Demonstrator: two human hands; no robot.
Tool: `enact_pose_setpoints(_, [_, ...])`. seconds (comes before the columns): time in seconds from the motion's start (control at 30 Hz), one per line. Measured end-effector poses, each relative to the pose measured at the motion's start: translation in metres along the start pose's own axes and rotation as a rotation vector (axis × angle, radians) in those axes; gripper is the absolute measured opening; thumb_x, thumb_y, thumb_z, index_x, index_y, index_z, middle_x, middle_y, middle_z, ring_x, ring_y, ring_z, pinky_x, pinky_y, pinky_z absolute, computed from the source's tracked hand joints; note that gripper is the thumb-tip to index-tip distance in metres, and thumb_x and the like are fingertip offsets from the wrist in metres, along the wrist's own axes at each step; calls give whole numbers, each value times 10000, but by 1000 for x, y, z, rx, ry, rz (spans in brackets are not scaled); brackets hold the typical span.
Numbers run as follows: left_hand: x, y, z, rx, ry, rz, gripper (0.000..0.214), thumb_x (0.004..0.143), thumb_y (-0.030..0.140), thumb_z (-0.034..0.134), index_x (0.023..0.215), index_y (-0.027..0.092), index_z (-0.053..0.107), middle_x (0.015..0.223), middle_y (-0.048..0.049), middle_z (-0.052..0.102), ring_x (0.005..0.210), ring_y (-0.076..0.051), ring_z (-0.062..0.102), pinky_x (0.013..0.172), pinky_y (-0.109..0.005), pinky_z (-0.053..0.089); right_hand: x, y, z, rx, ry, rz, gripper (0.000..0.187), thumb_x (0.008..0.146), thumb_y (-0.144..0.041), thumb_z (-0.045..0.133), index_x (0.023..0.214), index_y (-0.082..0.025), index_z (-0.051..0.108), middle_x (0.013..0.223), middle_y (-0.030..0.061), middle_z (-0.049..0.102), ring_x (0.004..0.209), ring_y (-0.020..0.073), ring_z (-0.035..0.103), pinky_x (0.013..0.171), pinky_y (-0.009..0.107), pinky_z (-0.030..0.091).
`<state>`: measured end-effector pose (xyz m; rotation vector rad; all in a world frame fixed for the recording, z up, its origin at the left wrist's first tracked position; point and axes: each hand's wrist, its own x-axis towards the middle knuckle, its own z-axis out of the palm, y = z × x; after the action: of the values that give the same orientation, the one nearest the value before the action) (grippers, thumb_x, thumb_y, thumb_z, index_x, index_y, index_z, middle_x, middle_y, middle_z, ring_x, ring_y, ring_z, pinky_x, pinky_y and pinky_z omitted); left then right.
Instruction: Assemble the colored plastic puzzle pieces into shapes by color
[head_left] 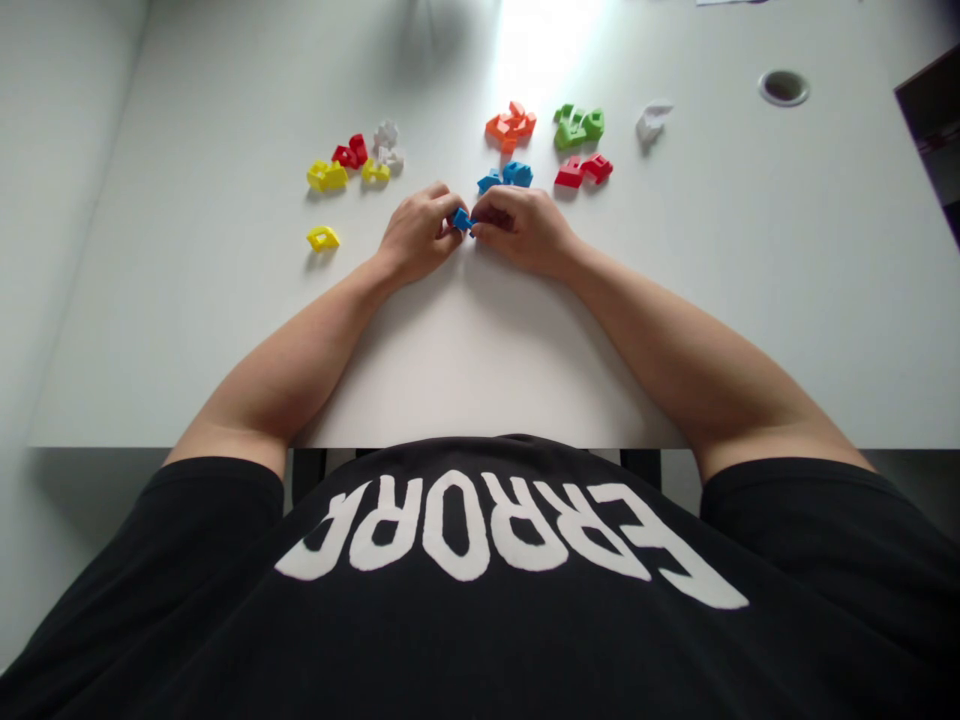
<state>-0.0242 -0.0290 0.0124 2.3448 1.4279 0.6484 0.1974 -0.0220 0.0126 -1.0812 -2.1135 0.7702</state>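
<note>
Far left, a lone yellow piece (322,238) lies flat on the white table (187,330), apart from the rest. Beyond it sits a loose group: a chunky yellow pair (327,176), a red piece (350,153), a smaller yellow bit (375,172) and two white pieces (388,140). All look like hard, matte plastic, blocky and notched, made of little cubes and angled hooks.

My left hand (416,235) rests on the tabletop with the forearm laid flat, which I judge steadies it. Its fingers are curled in, and the fingertips pinch the left side of the small blue piece (462,219). That piece sits between my two hands, near the middle of the table and just above its surface. It is small, so I judge that only fingertips can hold it.

My right hand (525,228) mirrors the left, knuckles up, fingers closed on the blue piece's right side. I cannot tell how much of the piece is hidden under my fingers.

Just beyond my fingertips lie two more blue pieces (506,177), close at hand. Farther away sits an orange cluster (511,125). To its right are the red pieces (583,170), with a green cluster (578,126) behind them, sorted roughly by colour. Farther right a single white piece (652,120) lies alone. Beyond it a round cable hole (784,87) is cut into the smooth tabletop.
</note>
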Motion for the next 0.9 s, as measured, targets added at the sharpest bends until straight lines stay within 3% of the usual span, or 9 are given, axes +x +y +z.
enact_pose_setpoints(0.17, [0,-2,1,12,23,24,193,927,335,636,1059,285,768,1113,-72,732,967,-232,677,859,-362,527,2,5,1,-2,-8,-49,255,890,-526,738,869,-278,680,863,20,710,768,198,545,752,395,467])
enact_pose_setpoints(0.43, [0,-2,1,19,30,28,193,922,322,628,1046,294,773,1127,-76,741,971,-240,679,842,-374,523,-1,-1,0,-6,-1,9,181,886,-443,762,853,-294,665,876,16,722,831,239,624,780,403,518])
enact_pose_setpoints(0.9, [0,-2,1,15,29,31,203,919,336,634,1059,292,774,1117,-76,741,944,-237,676,847,-374,527,0,2,1,-3,7,-25,182,888,-445,744,864,-285,661,876,21,710,803,235,621,784,410,514])
